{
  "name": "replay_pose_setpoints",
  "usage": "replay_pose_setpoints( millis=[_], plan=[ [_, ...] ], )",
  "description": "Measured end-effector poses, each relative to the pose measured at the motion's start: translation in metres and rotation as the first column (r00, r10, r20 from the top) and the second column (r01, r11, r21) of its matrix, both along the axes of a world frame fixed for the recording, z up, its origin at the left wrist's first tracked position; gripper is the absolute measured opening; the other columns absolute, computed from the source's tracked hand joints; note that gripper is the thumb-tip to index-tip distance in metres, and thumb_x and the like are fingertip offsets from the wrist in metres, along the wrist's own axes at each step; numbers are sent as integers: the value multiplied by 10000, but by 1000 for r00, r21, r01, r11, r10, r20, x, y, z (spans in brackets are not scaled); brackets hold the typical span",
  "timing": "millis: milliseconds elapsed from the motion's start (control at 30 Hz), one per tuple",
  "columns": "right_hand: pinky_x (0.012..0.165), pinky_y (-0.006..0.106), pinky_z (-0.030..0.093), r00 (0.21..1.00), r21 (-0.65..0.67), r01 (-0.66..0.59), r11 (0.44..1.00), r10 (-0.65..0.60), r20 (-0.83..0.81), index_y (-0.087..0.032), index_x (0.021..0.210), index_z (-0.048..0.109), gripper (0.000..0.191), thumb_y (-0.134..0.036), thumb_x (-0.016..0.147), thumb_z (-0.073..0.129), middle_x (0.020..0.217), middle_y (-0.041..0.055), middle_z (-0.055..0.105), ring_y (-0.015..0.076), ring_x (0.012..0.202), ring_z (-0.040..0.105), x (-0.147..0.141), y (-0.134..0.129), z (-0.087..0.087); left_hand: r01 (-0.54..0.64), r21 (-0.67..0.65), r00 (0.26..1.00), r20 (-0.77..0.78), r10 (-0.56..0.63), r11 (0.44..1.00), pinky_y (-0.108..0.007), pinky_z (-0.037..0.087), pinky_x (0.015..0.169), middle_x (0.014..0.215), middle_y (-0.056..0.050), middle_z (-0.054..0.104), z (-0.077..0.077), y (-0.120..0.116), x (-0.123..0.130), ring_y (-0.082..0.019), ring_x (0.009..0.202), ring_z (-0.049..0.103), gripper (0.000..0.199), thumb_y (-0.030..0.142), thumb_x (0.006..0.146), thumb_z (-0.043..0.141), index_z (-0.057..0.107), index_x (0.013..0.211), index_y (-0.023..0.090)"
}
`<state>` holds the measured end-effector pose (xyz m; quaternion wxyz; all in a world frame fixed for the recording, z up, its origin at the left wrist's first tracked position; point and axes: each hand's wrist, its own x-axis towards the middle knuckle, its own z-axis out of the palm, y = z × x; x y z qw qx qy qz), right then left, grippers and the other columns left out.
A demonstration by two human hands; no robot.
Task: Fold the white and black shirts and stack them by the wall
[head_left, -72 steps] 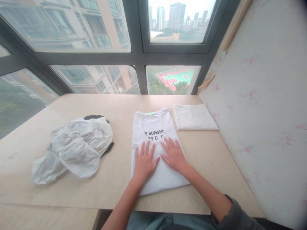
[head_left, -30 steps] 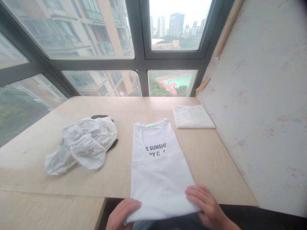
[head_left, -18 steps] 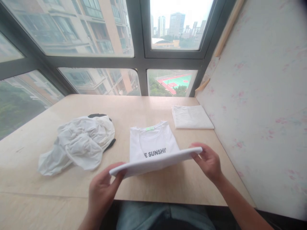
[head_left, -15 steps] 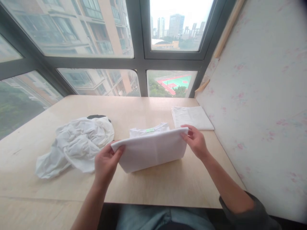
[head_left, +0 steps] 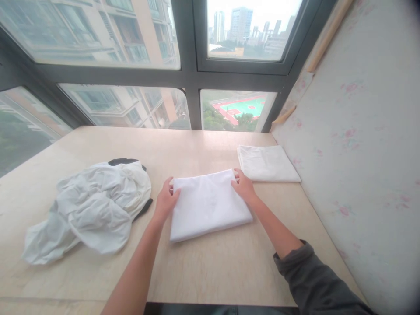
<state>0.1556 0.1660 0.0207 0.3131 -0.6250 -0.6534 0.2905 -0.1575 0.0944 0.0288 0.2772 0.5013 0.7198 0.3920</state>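
Note:
A white T-shirt (head_left: 210, 208), folded into a neat rectangle, lies on the wooden tabletop in front of me. My left hand (head_left: 167, 199) grips its far left corner, thumb on top and fingers at the edge. At the far right corner my right hand (head_left: 244, 186) pinches the cloth in the same way. The shirt's neckline is hidden beneath the folded layer. Left of my hands is a crumpled heap of white clothing (head_left: 98, 203) with dark parts showing at its edges.
A folded white cloth (head_left: 271, 162) lies at the back right, close to the flowered wall (head_left: 367, 144). Grey window frames (head_left: 193, 78) rise behind the wooden tabletop (head_left: 203, 275), whose front edge runs just before my body.
Both hands have brought the raised edge of the T-shirt away from me and down, covering the neckline that showed before. My view has tilted slightly downward.

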Motion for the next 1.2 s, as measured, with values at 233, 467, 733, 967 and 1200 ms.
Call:
replay_pose_setpoints(
  millis=[233, 467, 733, 967, 1200],
  plan=[
    [792, 325, 545, 997, 125, 38, 991, -28, -78, -151, 1305, 551, 466, -186, 845, 483, 1075, 89, 691, 168, 785, 655, 4, -4, -8, 11, 65, 999, -38, -8, 998, -345, 565, 799, 1102, -110, 692, -2, 12, 2, -190, 870, 691, 557, 335, 866, 534, 466, 1393, 168],
    [1140, 448, 344, 926, 340, -184, 922, 47, 374, -122, 1380, 527, 493, -188, 897, 459, 1463, 160, 489, 274, 1368, 422, -15, -29, 0, 101, 130, 842, -540, -15, 986, -547, 305, 1150, 1463, -209, 467, 8, -10, 41, -350, 1391, 394, 541, 275, 883, 541, 493, 1402, 134],
    [1185, 566, 153, 769, 76, -328, 941, 220, 600, -179, 1472, 460, 562, -455, 984, 420, 1614, 127, 276, 334, 1494, 207, -43, -43, -13, 248, -140, 579, -772, -262, 959, -612, 154, 1186, 1630, -110, 255, -17, -17, 75, -381, 1498, 192, 673, 568, 945, 397, 394, 1513, 206],
    [1198, 536, 123, 761, 65, -326, 943, 221, 610, -197, 1486, 443, 572, -473, 987, 402, 1624, 101, 259, 313, 1503, 187, -40, -40, -16, 228, -162, 571, -777, -266, 960, -612, 111, 1195, 1643, -90, 216, -18, -16, 73, -361, 1512, 154, 691, 590, 948, 355, 358, 1532, 220],
    [1195, 552, 136, 774, 111, -353, 929, 224, 593, -178, 1464, 468, 554, -448, 983, 422, 1615, 124, 276, 314, 1504, 187, -28, -58, -20, 226, -135, 612, -751, -248, 965, -621, 101, 1194, 1642, -99, 213, -21, -40, 86, -371, 1511, 150, 685, 563, 942, 404, 367, 1528, 209]
  ],
)
